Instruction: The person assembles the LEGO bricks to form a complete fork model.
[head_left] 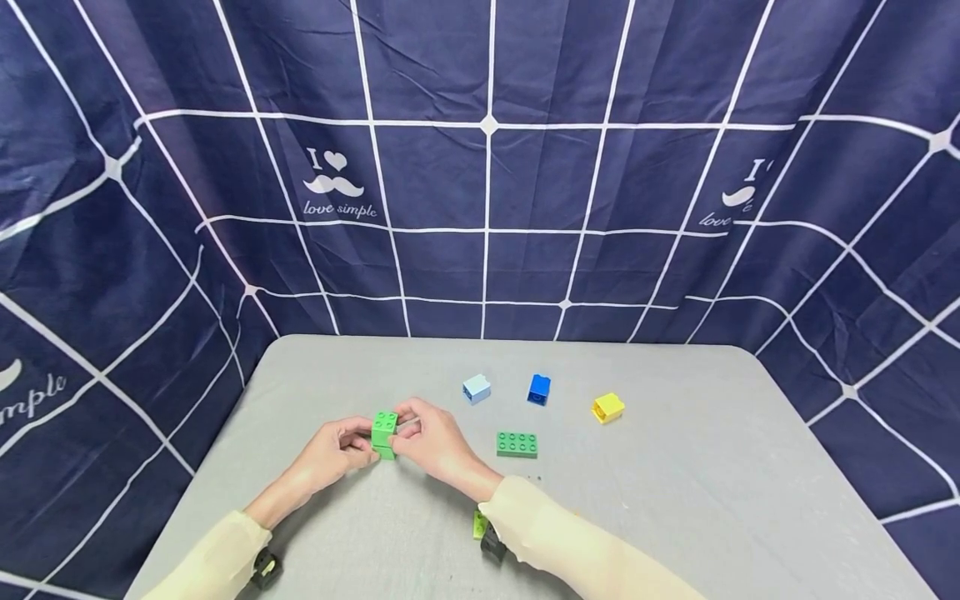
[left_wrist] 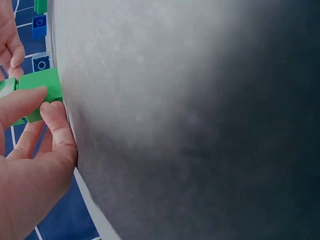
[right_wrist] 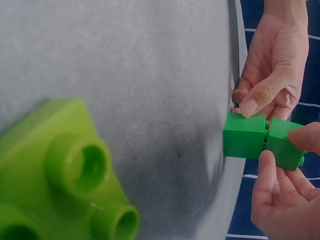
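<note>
Left hand [head_left: 327, 454] pinches the lower green brick [right_wrist: 243, 142] — to steady it, seemingly — while right hand [head_left: 444, 442] grips the upper green brick [head_left: 383, 423], gap showing between, nearer the desk's left edge [head_left: 217, 467]

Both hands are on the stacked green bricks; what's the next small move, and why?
Probably level the upper green brick and press it straight down with the right hand, while the left hand steadies the lower green brick: the right wrist view shows the two askew, with a gap between.
</note>
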